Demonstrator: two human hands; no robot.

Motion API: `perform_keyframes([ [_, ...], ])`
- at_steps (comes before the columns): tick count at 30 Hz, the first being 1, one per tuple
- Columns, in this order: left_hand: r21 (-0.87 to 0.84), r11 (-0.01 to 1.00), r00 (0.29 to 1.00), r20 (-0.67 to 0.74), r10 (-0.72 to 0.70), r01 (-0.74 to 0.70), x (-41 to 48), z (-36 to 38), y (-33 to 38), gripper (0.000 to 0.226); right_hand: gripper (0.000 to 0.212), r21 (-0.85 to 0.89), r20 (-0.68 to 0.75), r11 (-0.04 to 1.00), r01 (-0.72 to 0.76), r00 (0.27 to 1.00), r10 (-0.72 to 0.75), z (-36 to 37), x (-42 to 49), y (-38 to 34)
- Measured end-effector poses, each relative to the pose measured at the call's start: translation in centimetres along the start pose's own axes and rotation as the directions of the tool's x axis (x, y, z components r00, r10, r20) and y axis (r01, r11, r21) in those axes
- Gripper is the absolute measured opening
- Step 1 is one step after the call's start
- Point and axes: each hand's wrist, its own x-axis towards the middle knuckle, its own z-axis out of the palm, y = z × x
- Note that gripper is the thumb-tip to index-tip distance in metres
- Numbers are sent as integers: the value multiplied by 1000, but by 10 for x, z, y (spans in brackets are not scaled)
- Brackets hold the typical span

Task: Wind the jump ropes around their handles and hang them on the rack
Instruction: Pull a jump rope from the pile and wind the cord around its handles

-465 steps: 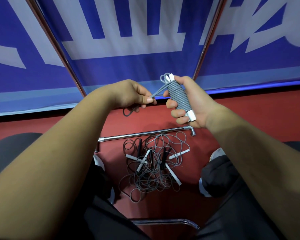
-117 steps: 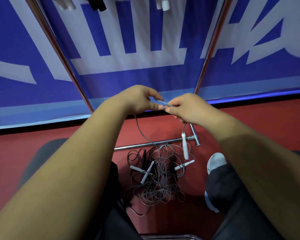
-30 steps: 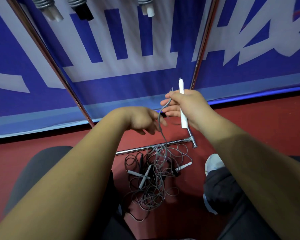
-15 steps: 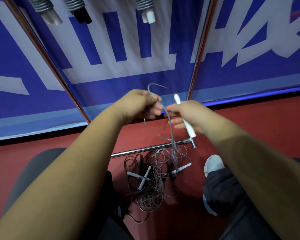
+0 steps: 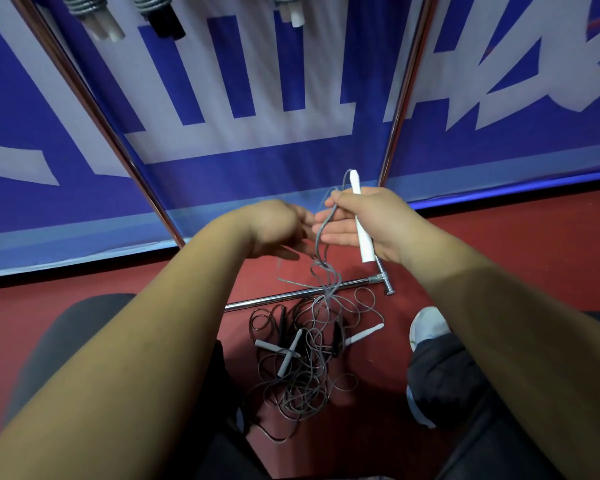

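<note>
The right hand (image 5: 371, 221) grips a white handle (image 5: 362, 233) that stands nearly upright, its top poking out above the thumb and its lower end showing below the palm. A grey rope (image 5: 321, 230) leaves the top of that handle, loops over the right hand's fingers and drops in loose strands to a pile of ropes (image 5: 298, 372) on the red floor (image 5: 499, 258). The left hand (image 5: 278, 226) is just beside the right one, knuckles up, fingers reaching toward the hanging rope. It is blurred, so I cannot tell whether it pinches the cord or only touches it. The pile lies just on the near side of the rack (image 5: 284, 298) base bar, between the person's dark-trousered knees, with white and black handles tangled in it; one loose handle (image 5: 364, 336) sticks out at its right side. A white shoe (image 5: 428, 327) sits to the right of the pile. Along the top edge of the view hang three wound ropes (image 5: 101, 22) — grey coils round their handles — in front of a blue and white banner (image 5: 257, 168), between the rack's chrome uprights.
</note>
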Motion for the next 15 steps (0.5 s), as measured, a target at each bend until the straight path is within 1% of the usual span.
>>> perform_keyframes([
  [2, 243, 969, 992, 127, 15, -45, -3, 8, -4, 39, 23, 91, -20, 995, 28, 999, -27, 0, 1, -1],
  [4, 360, 931, 985, 174, 2, -66, -1, 12, -7, 32, 23, 147, -37, 988, 52, 998, -47, -1, 2, -3],
  [5, 381, 921, 986, 166, 12, -75, 0, 13, -8, 27, 23, 167, -48, 984, 63, 997, -55, -2, 2, -4],
  [7, 427, 897, 991, 108, 77, -116, 5, 12, -9, 21, 21, 219, -80, 972, 85, 994, -69, -3, 2, -5],
  [9, 508, 852, 992, 69, 109, -129, 8, 9, -10, 17, 17, 309, -118, 945, 104, 991, -71, -6, 4, -5],
  [11, 593, 798, 994, 84, 69, -106, 9, 8, -10, 17, 15, 402, -154, 908, 117, 986, -59, -10, 4, -6],
  [13, 679, 729, 994, 107, 20, -88, 9, 11, -12, 18, 13, 457, -186, 879, 136, 981, -55, -14, 5, -8],
  [15, 755, 650, 995, 102, 5, -80, 10, 16, -14, 16, 13, 506, -223, 846, 166, 973, -57, -17, 5, -9],
])
